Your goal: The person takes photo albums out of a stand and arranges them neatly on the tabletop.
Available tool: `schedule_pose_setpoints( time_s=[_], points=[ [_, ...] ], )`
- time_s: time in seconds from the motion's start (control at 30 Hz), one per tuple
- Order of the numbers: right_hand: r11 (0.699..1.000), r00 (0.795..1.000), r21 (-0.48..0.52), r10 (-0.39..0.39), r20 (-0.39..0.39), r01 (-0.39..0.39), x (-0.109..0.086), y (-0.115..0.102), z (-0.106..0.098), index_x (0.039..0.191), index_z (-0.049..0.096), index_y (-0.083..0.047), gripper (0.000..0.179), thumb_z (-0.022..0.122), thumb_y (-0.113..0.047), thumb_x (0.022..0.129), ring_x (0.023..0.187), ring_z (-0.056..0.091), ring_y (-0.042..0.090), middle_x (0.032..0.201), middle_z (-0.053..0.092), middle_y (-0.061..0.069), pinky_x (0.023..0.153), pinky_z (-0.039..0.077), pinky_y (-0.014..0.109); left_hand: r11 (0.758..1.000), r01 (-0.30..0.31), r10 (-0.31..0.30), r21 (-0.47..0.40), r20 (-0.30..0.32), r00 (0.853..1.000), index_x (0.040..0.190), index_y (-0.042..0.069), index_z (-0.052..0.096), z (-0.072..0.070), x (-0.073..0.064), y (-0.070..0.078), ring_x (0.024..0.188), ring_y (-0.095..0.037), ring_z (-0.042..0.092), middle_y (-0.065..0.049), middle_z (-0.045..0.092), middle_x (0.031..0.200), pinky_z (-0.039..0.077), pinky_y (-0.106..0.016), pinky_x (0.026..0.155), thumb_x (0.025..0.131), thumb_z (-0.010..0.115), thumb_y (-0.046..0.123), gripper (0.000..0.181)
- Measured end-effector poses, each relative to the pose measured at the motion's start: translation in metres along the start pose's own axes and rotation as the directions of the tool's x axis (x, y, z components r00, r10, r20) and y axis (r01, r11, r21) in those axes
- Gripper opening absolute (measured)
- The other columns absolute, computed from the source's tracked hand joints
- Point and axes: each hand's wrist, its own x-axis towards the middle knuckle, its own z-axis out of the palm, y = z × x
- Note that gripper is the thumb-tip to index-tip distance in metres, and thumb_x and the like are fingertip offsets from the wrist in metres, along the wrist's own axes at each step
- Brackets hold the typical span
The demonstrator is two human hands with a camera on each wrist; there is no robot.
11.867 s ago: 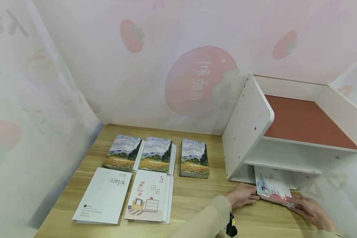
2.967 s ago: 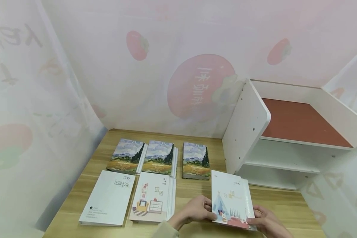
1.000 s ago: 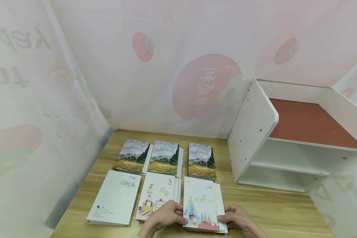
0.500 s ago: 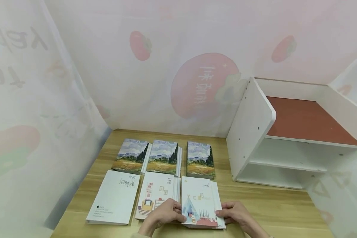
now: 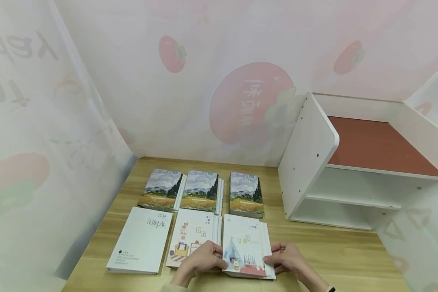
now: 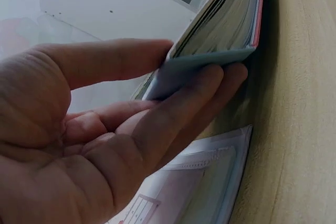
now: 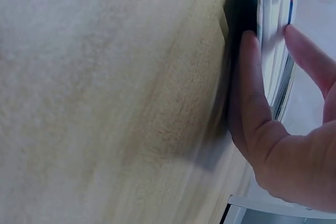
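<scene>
A white photo album point(image 5: 242, 245) with a blue tent and red rug on its cover lies on the table in front of me, right end of the front row. My left hand point(image 5: 206, 257) pinches its lower left corner, thumb on the cover edge and fingers along the pale blue spine point(image 6: 181, 74). My right hand point(image 5: 286, 259) pinches the lower right edge; in the right wrist view its thumb is on the cover side and its fingers lie low against the page side point(image 7: 270, 40). To its left is a white album point(image 5: 193, 237) with an armchair picture, partly behind my left hand.
A white album point(image 5: 140, 243) with Chinese lettering lies front left. Behind stand in a row three landscape-painting albums, left point(image 5: 161, 190), middle point(image 5: 200, 191) and right point(image 5: 246, 194). A white shelf unit point(image 5: 303, 162) with a red-brown top board point(image 5: 379, 144) stands at the right. Printed cloth walls point(image 5: 190, 121) surround the table.
The tent album came out of the shelf's lowest compartment, held in both hands, and moved left onto the table beside the armchair album. Over the last half second it hardly moves.
</scene>
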Motion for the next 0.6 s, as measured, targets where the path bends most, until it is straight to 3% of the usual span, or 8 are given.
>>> schedule_pose_setpoints(
  time_s=[0.2, 0.37, 0.6],
  points=[
    [0.998, 0.999, -0.052, 0.017, -0.04, -0.019, -0.0009, -0.0044, 0.0004, 0.1, 0.061, 0.01, 0.043, 0.088, -0.006, 0.072, 0.068, 0.068, 0.023, 0.081, 0.068, 0.01, 0.056, 0.061, 0.038, 0.995, 0.036, -0.029, 0.098, -0.074, 0.997, 0.053, 0.018, 0.034, 0.0052, 0.0007, 0.003, 0.038, -0.003, 0.033, 0.008, 0.033, 0.046, 0.035, -0.016, 0.042, 0.094, 0.064, 0.009, 0.052],
    [0.998, 0.997, -0.062, -0.001, -0.071, -0.004, -0.002, -0.0064, 0.0018, 0.101, 0.061, 0.011, 0.043, 0.088, -0.005, 0.071, 0.067, 0.068, 0.023, 0.081, 0.067, 0.009, 0.055, 0.061, 0.038, 0.991, 0.049, -0.032, 0.128, -0.126, 0.992, 0.051, 0.019, 0.035, 0.0092, 0.0029, 0.0032, 0.037, -0.003, 0.044, 0.009, 0.035, 0.044, 0.039, -0.014, 0.04, 0.094, 0.064, 0.009, 0.053],
    [0.996, 0.996, -0.079, -0.037, -0.077, 0.031, -0.0002, -0.0024, 0.0012, 0.095, 0.063, 0.01, 0.041, 0.09, -0.004, 0.068, 0.064, 0.067, 0.022, 0.076, 0.068, 0.009, 0.054, 0.06, 0.038, 0.99, 0.076, -0.056, 0.116, -0.162, 0.985, 0.053, 0.014, 0.046, 0.0104, 0.003, -0.004, 0.044, -0.006, 0.054, -0.004, 0.061, 0.056, 0.048, -0.018, 0.043, 0.092, 0.067, 0.007, 0.045]
  ],
)
